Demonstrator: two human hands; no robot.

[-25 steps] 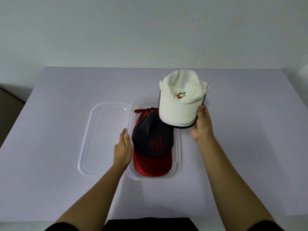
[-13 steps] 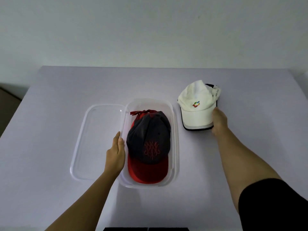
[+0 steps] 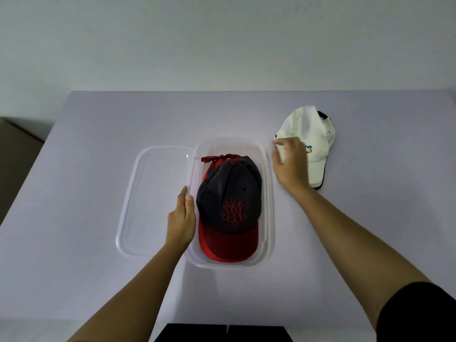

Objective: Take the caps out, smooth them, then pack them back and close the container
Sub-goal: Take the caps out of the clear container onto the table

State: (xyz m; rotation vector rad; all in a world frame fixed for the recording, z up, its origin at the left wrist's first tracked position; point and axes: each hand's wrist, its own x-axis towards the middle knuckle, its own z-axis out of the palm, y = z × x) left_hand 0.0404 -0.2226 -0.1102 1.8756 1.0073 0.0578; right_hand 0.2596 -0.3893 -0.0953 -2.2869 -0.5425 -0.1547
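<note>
Left hand (image 3: pixel 181 218) is pressed flat, fingers straight, against the container's (image 3: pixel 269 198) left wall. Dark cap (image 3: pixel 229 201) is seated inside, red brim nearest, axis near-far. Right hand (image 3: pixel 291 166), blurred, grip unreadable, is held over white cap (image 3: pixel 314 134), laid right of container, brim nearest.

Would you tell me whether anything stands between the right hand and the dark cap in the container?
Nothing visible does. The container is open, its lid flat to the left, the dark cap uncovered. The right hand need only cross the low right wall; the left hand rests at the left rim.
</note>
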